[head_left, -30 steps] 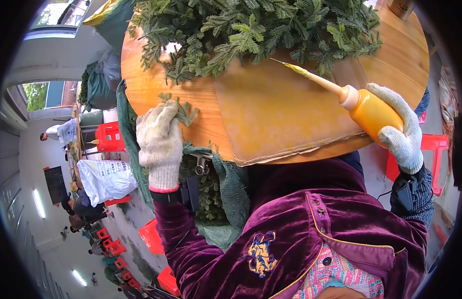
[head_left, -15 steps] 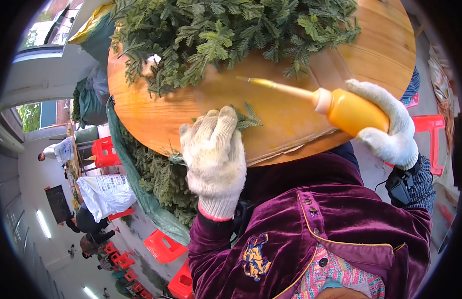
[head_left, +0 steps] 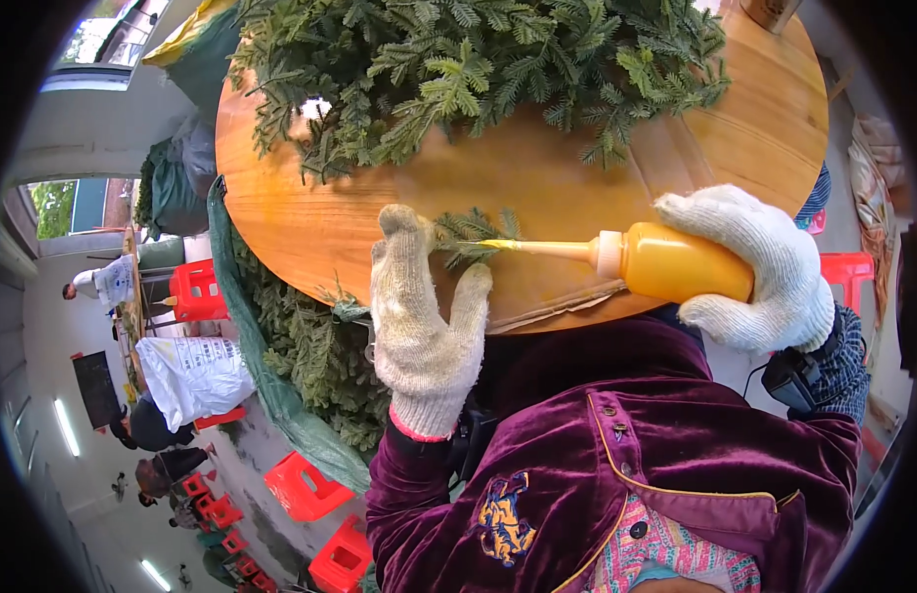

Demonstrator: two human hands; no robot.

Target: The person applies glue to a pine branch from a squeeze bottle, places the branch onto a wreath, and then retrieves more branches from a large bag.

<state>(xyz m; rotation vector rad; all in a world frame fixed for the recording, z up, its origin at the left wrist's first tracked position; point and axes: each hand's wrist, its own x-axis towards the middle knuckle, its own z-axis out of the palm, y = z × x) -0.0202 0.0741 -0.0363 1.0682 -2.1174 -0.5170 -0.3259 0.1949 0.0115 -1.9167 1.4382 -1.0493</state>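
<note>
Now the nozzle [head_left: 552, 249] has swung in over the sprig [head_left: 466, 226] near the front edge of the table [head_left: 765, 128], lining them up, right hand [head_left: 789, 272] clasping the bottle [head_left: 686, 262], left hand [head_left: 424, 341] thumb-wide, any pinch hidden!

On our left we see a pale wall [head_left: 63, 321], a dark rectangular board [head_left: 94, 388], glowing tube lights [head_left: 67, 427] and a bright window [head_left: 97, 38]; red plastic stools [head_left: 302, 487] stand on the grey floor [head_left: 259, 453], and a round-edged wooden table [head_left: 775, 119] is before us.
</note>
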